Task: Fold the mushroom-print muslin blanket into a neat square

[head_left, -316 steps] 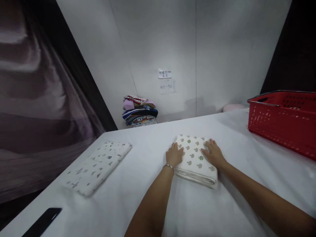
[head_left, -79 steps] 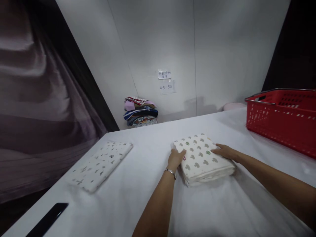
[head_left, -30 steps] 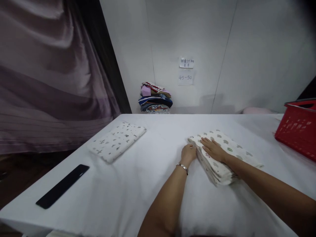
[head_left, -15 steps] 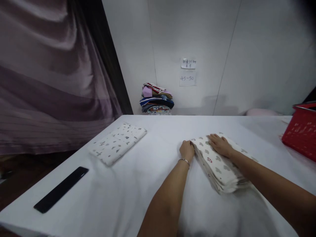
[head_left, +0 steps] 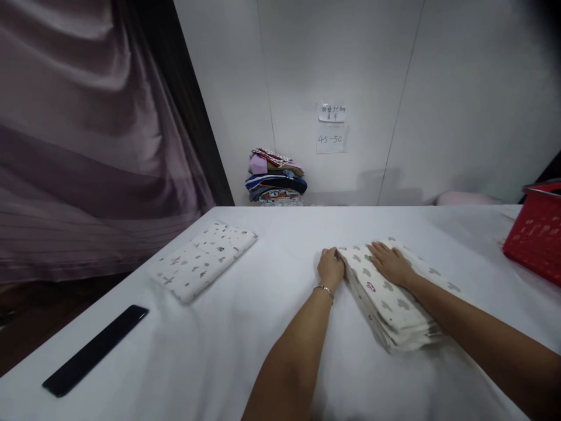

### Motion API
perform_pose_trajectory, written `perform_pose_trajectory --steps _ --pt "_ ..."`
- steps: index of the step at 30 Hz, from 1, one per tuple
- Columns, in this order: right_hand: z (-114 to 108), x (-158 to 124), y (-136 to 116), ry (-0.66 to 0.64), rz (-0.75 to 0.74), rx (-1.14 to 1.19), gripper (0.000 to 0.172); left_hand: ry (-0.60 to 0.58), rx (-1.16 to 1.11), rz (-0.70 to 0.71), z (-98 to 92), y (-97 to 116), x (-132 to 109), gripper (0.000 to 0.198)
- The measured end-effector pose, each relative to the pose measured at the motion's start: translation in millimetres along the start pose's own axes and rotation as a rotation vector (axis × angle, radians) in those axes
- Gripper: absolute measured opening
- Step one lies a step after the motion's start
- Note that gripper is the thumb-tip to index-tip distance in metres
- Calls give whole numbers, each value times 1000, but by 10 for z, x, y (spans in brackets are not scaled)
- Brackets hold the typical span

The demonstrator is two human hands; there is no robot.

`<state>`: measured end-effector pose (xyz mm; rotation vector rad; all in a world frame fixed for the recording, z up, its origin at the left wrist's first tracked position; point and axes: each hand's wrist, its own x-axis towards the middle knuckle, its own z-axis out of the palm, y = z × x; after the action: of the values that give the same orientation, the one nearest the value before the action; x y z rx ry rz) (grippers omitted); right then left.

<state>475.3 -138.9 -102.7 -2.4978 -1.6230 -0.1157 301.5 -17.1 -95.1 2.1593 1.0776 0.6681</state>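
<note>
A thick folded cloth (head_left: pixel 385 301), white with grey leaf-like shapes and a small red figure, lies in layers on the right half of the table. My left hand (head_left: pixel 331 269), a bracelet on its wrist, has its fingers closed around the cloth's far left corner. The fingertips are partly hidden there. Flat on top of the cloth rests my right hand (head_left: pixel 391 264), fingers stretched out. Another folded cloth (head_left: pixel 204 260), white with small dark prints, lies apart on the left of the table.
A long black flat strip (head_left: pixel 96 349) lies on the white table (head_left: pixel 210 362) at left. Beyond the far edge is a stack of folded fabrics (head_left: pixel 277 178) by the wall. A red basket (head_left: pixel 537 231) stands at right; a mauve curtain (head_left: pixel 83 140) hangs at left.
The view has shifted slightly. Both hands keep nearly the same places on the folded cloth, which looks almost unchanged.
</note>
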Motion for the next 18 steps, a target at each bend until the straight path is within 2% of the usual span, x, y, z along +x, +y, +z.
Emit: perform_pose_trajectory --steps 4,11,14,18 --pt "0 -1 -3 -6 2 -22 55 -25 62 -2 -13 -6 41 16" --pt "23 0 12 4 -15 -20 58 -68 87 105 -7 -51 37 22" --pt "37 -4 19 30 -11 -24 57 -55 108 111 -25 -49 50 15" --pt "26 -16 18 33 -23 -19 56 2 123 188 -105 -102 63 11"
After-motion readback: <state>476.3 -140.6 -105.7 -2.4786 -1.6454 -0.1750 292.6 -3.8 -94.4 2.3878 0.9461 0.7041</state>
